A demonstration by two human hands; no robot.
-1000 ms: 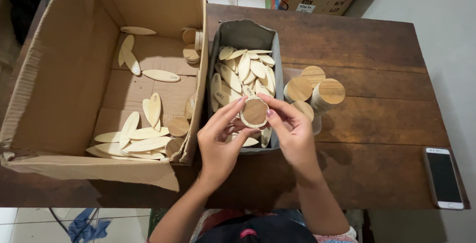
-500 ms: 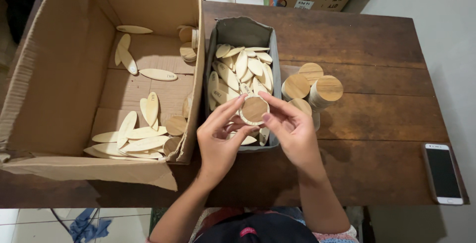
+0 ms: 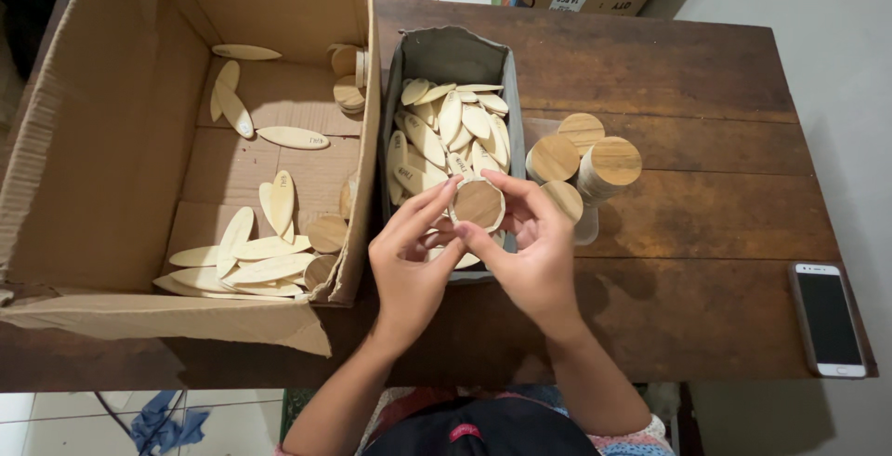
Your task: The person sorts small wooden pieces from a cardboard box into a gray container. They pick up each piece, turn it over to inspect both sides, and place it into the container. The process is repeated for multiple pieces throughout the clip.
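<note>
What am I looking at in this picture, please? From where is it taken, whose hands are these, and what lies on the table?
The picture comes from a camera worn on a person's head, looking down, so the two bare hands are that person's own. There is no machine. The left hand and the right hand together hold a round wooden disc by its edge with the fingertips, above a narrow grey box filled with pale oval wooden pieces. To the left stands a big cardboard box with more such ovals and a few discs. To the right, on the dark wooden table, stand several jars with wooden lids. A phone lies near the table's right edge.
</note>
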